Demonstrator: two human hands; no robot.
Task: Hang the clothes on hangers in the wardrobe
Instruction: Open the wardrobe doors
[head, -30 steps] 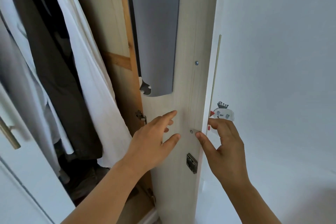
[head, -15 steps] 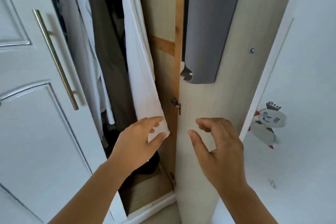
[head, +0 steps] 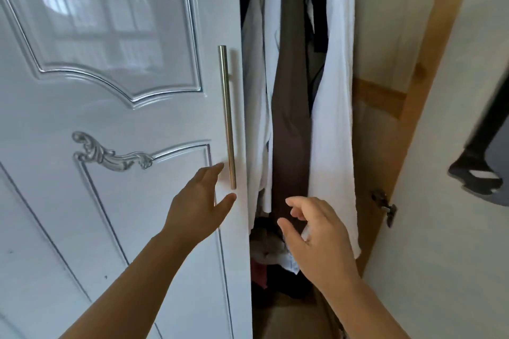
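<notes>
Clothes [head: 292, 107] hang in a narrow open gap of the wardrobe, between a closed white door on the left and an open door on the right. They are long, limp lengths of fabric: a soft white garment [head: 334, 118] on the right that drapes lowest, a matte brown-grey one [head: 290, 129] in the middle, and thinner white cloth [head: 257, 107] at the left edge. Their hangers are out of view above. Below them, on the wardrobe floor, lies a crumpled heap of mixed fabrics [head: 271, 253], too dark to tell apart.

The white door [head: 110, 201] is glossy, with raised curved mouldings and a silvery scroll ornament [head: 110, 158]. A slim, round, brushed-metal bar handle [head: 227, 118] stands upright near its right edge. The left hand [head: 197, 209] reaches up toward the lower end of this handle, fingers [head: 213, 172] straight and spread from the thumb, holding nothing; whether they touch the handle cannot be told.

The right hand [head: 316, 237] hovers in front of the hanging clothes, fingers [head: 297, 205] loosely curved and apart, gripping nothing.

On the right, the pale wood-grain inner wall [head: 385, 36] carries an orange-brown wooden strip [head: 429, 96] and a small metal hinge [head: 385, 206]. A grey panel with a dark edge [head: 487, 162], blurred, shows at the far right.
</notes>
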